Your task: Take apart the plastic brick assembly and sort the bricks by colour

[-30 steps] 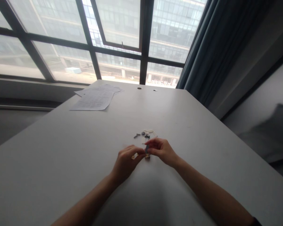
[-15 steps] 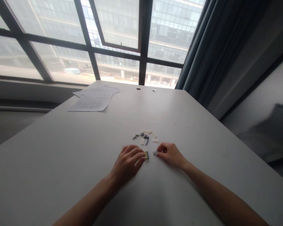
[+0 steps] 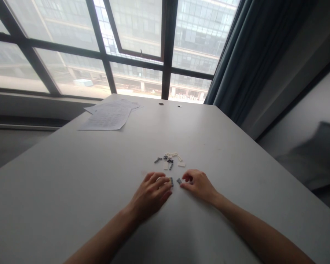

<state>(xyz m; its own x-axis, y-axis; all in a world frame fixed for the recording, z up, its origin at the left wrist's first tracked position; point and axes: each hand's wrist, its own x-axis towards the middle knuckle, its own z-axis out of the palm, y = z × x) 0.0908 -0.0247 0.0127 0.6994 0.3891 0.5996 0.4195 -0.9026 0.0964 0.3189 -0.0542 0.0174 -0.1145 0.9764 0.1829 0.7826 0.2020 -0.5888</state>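
My left hand is curled over a small block of toy bricks. Its grey studded edge sticks out past the fingertips, and the fingers cover the rest. Just to the right, a small grey brick sits slanted at the thumb tip of my right hand. That hand's thumb and index finger are apart, and a bit of grey shows between its fingers. A narrow gap separates the grey brick from the block.
Beyond my hands lie loose bricks: white ones, black ones, grey ones and a flat white piece. Printed sheets rest at the white table's far left. Windows and a dark curtain stand behind.
The grey brick has turned to a slant, and my right thumb and index finger have parted around it. My left fingers now cover the block's yellow part.
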